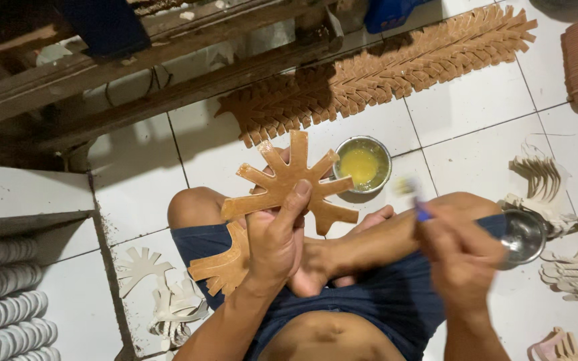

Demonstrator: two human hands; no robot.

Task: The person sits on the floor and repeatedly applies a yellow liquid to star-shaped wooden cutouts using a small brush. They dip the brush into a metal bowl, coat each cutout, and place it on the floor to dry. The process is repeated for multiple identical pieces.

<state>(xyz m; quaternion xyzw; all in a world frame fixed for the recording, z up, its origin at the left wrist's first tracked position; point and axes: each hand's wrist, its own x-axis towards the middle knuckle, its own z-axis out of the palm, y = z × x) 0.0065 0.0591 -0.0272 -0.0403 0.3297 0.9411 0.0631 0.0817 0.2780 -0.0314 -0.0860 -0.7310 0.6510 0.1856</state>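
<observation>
My left hand [277, 235] holds up a tan, star-shaped cut piece [287, 182] with several flat prongs, thumb pressed on its face. A second tan piece [221, 266] lies on my left thigh beneath it. My right hand [455, 253], blurred by motion, grips a small brush [415, 199] with a blue handle and pale bristles, to the right of the star piece. A small metal bowl of yellow glue [361, 164] stands on the white tiles just beyond my knees. I sit cross-legged on the floor.
A long row of overlapped tan pieces [396, 70] runs across the tiles behind the bowl. Pale uncoated pieces lie at left [162, 294] and in piles at right [556, 194]. An empty metal bowl [523, 235] sits by my right knee. Wooden beams [135, 73] cross the upper left.
</observation>
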